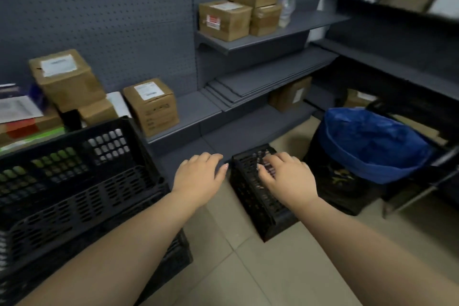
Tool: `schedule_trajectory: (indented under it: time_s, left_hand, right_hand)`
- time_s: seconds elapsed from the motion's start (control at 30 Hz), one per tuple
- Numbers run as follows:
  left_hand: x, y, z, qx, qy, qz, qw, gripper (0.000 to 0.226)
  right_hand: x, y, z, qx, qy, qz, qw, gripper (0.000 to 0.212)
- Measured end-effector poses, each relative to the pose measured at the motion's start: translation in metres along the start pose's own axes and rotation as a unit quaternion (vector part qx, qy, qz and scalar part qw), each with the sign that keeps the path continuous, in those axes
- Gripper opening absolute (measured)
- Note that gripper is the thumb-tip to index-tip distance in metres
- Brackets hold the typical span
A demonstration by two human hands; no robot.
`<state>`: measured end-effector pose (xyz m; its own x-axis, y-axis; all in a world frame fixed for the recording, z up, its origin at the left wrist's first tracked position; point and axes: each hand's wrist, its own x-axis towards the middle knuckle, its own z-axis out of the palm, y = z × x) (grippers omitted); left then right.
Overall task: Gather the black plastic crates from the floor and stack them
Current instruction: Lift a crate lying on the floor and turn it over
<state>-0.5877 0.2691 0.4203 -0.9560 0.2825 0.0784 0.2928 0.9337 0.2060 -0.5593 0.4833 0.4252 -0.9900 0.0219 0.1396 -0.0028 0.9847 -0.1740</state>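
A black latticed plastic crate (255,196) lies on the tiled floor at centre, turned on its side or upside down. My right hand (285,176) hovers over its top with fingers spread, holding nothing; whether it touches the crate I cannot tell. My left hand (201,176) is stretched out just left of that crate, fingers loosely apart and empty. A large open black crate (82,181) sits at the left on top of another black crate (173,253), close under my left forearm.
Grey shelving (260,40) with cardboard boxes (151,107) lines the pegboard wall behind. A black bin lined with a blue bag (372,144) stands right of the small crate. A dark shelf unit (409,74) fills the right side. Tiled floor (248,276) lies between my arms.
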Motion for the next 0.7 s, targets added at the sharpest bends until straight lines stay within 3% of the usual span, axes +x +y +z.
schedule_trajectory:
  time_s: [0.23, 0.7]
  left_hand:
    - [0.047, 0.107, 0.044, -0.002, -0.022, 0.024, 0.999, 0.047]
    - [0.234, 0.156, 0.110, 0.022, -0.057, 0.006, 0.998, 0.045]
  right_hand:
    - [0.007, 0.131, -0.015, -0.031, -0.027, 0.050, 0.998, 0.051]
    - [0.154, 0.257, 0.024, -0.017, -0.078, 0.095, 0.992, 0.052]
